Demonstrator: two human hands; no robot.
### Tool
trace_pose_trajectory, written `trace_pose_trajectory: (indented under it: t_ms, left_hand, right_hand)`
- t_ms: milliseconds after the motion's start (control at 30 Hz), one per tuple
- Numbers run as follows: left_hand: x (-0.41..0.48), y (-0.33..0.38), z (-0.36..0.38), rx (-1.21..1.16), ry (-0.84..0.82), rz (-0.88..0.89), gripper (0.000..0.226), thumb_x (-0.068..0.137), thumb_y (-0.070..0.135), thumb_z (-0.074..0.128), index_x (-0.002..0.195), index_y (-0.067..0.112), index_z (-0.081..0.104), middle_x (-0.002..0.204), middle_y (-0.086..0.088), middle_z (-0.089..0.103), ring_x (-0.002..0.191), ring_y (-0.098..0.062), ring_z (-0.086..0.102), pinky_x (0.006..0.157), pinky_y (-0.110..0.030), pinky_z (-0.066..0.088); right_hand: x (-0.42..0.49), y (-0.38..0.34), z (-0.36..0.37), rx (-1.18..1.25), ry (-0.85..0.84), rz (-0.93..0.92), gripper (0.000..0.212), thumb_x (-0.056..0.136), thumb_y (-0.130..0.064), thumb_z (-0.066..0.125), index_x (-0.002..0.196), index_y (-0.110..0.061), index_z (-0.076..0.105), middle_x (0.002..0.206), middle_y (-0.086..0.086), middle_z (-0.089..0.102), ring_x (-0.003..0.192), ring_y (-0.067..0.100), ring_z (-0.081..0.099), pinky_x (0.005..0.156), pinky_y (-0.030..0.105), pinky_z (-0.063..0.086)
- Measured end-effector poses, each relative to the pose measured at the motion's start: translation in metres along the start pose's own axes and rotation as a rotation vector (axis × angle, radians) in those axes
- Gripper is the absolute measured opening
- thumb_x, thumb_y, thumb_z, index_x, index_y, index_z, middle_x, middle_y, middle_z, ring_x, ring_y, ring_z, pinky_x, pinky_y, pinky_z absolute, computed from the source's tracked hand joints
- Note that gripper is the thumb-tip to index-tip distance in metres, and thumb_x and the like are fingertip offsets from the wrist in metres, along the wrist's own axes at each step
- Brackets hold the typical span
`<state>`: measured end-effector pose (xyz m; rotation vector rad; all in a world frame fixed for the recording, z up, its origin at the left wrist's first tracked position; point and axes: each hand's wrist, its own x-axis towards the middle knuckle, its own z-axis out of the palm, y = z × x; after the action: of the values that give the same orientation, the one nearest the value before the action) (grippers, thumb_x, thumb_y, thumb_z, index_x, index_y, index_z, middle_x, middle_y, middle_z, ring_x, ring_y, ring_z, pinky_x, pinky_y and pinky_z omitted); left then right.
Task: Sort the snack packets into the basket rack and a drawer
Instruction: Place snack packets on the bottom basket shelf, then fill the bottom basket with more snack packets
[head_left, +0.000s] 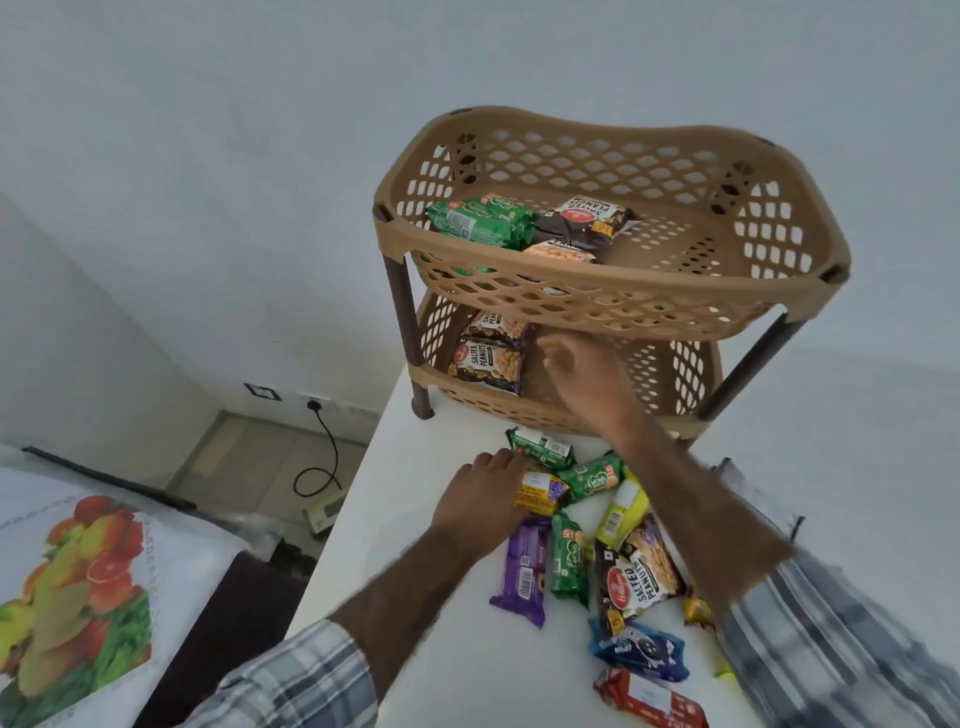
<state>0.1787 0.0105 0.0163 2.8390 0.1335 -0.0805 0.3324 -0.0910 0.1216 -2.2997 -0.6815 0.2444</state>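
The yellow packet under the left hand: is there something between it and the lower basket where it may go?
Nothing fixed blocks the yellow packet from the lower basket. The right hand is at its opening, and a green packet lies on the table just ahead.

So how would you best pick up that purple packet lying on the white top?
Probably from above, pinching across the narrow middle of the purple packet. It lies flat and long on the white top, its left edge free, while a green packet crowds its right, so the fingers would fit best coming down from the left.
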Motion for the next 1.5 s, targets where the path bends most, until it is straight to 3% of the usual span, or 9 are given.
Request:
trace_pose_trajectory:
  t_ms: [100, 333, 500, 633, 733, 867, 1000, 1300, 1500]
  left_hand:
    - [-0.008, 0.001, -0.009, -0.096, 0.006, -0.024, 0.059, 0.085, 0.039, 0.071, 0.135, 0.023, 0.046, 0.125, 0.000, 0.055, 0.111, -0.023, 0.055, 0.081, -0.039, 0.050]
    - [-0.029, -0.002, -0.042, -0.499, 0.027, 0.044, 0.055, 0.076, 0.037, 0.080, 0.123, 0.038, 0.052, 0.112, 0.015, 0.063, 0.100, -0.005, 0.060, 0.084, -0.029, 0.052]
    - [-0.039, 0.000, -0.044, -0.800, 0.154, -0.029, 0.047, 0.092, 0.055, 0.064, 0.133, 0.040, 0.046, 0.129, 0.018, 0.061, 0.113, -0.003, 0.061, 0.094, -0.025, 0.055]
    - [-0.043, -0.013, -0.016, -0.517, 0.291, -0.240, 0.068, 0.100, 0.067, 0.028, 0.154, 0.027, 0.035, 0.158, 0.004, 0.041, 0.143, -0.016, 0.039, 0.117, -0.040, 0.036]
    - [-0.046, -0.023, 0.014, -0.218, 0.099, -0.223, 0.077, 0.098, 0.067, 0.014, 0.162, 0.023, 0.013, 0.170, -0.004, 0.009, 0.157, -0.024, 0.006, 0.127, -0.043, 0.010]
    - [-0.053, -0.035, 0.048, 0.005, -0.022, -0.181, 0.084, 0.091, 0.076, -0.007, 0.160, 0.028, -0.013, 0.167, -0.001, -0.022, 0.153, -0.022, -0.023, 0.126, -0.046, -0.009]
    - [-0.053, -0.039, 0.054, 0.043, -0.022, -0.188, 0.080, 0.094, 0.076, -0.005, 0.158, 0.031, -0.019, 0.165, 0.003, -0.027, 0.151, -0.020, -0.028, 0.125, -0.046, -0.011]
    - [-0.052, -0.042, 0.058, 0.051, -0.008, -0.177, 0.078, 0.096, 0.075, -0.004, 0.160, 0.032, -0.014, 0.167, 0.003, -0.022, 0.153, -0.018, -0.024, 0.126, -0.047, -0.008]
    - [-0.051, -0.033, 0.041, -0.111, -0.038, -0.223, 0.076, 0.098, 0.070, 0.003, 0.162, 0.030, 0.006, 0.170, 0.002, -0.010, 0.156, -0.018, -0.015, 0.127, -0.043, -0.005]
  right_hand:
    - [-0.074, 0.008, -0.002, 0.034, 0.059, -0.094, 0.023, 0.102, -0.035, 0.049, 0.123, -0.038, 0.060, 0.114, -0.014, 0.070, 0.077, -0.001, 0.066, 0.072, 0.024, 0.057]
    - [-0.141, 0.023, 0.026, -0.372, -0.244, -0.181, 0.063, 0.089, -0.038, 0.067, 0.146, -0.025, 0.044, 0.140, 0.002, 0.053, 0.125, 0.022, 0.049, 0.103, 0.038, 0.042]
    - [-0.135, 0.016, 0.022, -0.463, -0.042, -0.171, 0.051, 0.081, -0.042, 0.068, 0.127, -0.023, 0.055, 0.120, 0.001, 0.054, 0.113, 0.022, 0.050, 0.092, 0.040, 0.045]
    - [-0.106, 0.002, 0.004, -0.228, 0.140, 0.058, 0.039, 0.076, -0.051, 0.069, 0.099, -0.022, 0.060, 0.095, -0.002, 0.052, 0.086, 0.017, 0.053, 0.069, 0.031, 0.045]
    - [-0.072, -0.010, -0.010, -0.071, 0.186, 0.213, 0.030, 0.077, -0.051, 0.072, 0.086, -0.024, 0.062, 0.079, -0.004, 0.064, 0.069, 0.015, 0.063, 0.053, 0.026, 0.046]
    - [-0.025, -0.020, -0.013, -0.082, 0.189, 0.276, 0.038, 0.080, -0.050, 0.071, 0.105, -0.022, 0.065, 0.092, -0.005, 0.066, 0.080, 0.017, 0.065, 0.062, 0.027, 0.049]
    - [0.012, -0.030, -0.008, -0.168, -0.011, 0.430, 0.037, 0.087, -0.040, 0.072, 0.112, -0.017, 0.059, 0.094, 0.001, 0.054, 0.078, 0.018, 0.053, 0.056, 0.023, 0.037]
    - [0.007, -0.035, -0.013, 0.217, -0.238, 0.446, 0.044, 0.099, -0.010, 0.057, 0.141, -0.009, 0.048, 0.141, 0.013, 0.047, 0.124, 0.033, 0.049, 0.104, 0.047, 0.044]
    - [0.025, -0.009, 0.004, -0.156, -0.103, 0.247, 0.027, 0.098, -0.014, 0.053, 0.116, 0.001, 0.066, 0.110, 0.023, 0.070, 0.085, 0.033, 0.067, 0.069, 0.037, 0.053]
